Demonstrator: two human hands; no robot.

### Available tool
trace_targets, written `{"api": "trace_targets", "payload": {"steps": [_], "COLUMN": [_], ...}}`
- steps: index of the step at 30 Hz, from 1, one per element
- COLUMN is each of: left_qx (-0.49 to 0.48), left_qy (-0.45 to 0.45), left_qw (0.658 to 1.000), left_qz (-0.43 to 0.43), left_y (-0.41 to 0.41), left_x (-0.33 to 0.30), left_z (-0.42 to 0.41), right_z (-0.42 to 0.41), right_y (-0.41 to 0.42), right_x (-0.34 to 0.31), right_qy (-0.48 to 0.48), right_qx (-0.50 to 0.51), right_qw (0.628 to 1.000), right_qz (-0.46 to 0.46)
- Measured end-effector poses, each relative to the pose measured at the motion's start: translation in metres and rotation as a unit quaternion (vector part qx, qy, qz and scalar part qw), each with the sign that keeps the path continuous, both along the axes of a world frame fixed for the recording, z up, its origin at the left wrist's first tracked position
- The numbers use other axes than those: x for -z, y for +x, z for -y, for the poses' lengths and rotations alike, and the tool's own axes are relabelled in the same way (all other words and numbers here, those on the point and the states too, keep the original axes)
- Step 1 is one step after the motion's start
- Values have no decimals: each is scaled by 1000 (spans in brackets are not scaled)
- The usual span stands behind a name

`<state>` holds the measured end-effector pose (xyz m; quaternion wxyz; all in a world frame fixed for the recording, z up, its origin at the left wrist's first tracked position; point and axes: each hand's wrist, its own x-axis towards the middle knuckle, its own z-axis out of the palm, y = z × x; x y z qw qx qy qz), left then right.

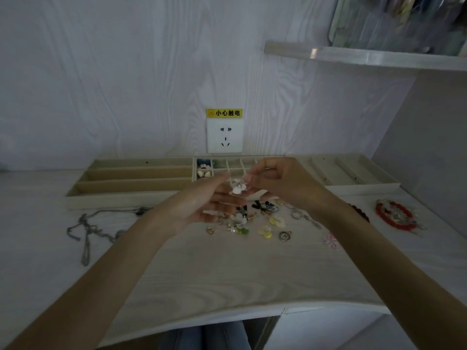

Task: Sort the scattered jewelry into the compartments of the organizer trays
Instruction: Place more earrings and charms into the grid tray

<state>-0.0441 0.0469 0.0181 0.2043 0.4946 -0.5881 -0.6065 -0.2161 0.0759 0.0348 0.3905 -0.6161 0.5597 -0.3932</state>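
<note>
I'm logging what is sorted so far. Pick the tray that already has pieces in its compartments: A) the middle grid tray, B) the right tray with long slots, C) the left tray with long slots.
A: the middle grid tray holds small pieces in its left cells, while the left tray and right tray show bare slots.
</note>
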Motion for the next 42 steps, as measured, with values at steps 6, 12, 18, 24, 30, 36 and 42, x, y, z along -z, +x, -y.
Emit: {"api": "trace_targets", "payload": {"steps": [6,12,18,24,30,36,42], "left_qx": [-4,-8,-9,11,-15,-47,-106], "left_qy": [-89,-231,-270,-326,-378,-360,-218], "left_qw": [996,972,963,945,923,932,968], "left_qz": [-33,-30,-23,20,68,13,-67], "left_y": [16,26,27,23,13,6,9], "left_x": [9,18,12,11,22,31,20], "left_z": [3,14,38,81,117,119,121], "right_z": [4,17,39,79,109,114,108], "right_y": [10,10,25,27,25,21,21], "right_x": [-1,3,8,13,14,19,20], "right_qy": [-70,-56,-140,-132,-37,5,24], "right_qx": [-26,-18,11,49,66,70,21], "right_qw": [987,982,981,984,997,998,997], "right_qz": [-143,-179,-132,-106,-26,1,64]}}
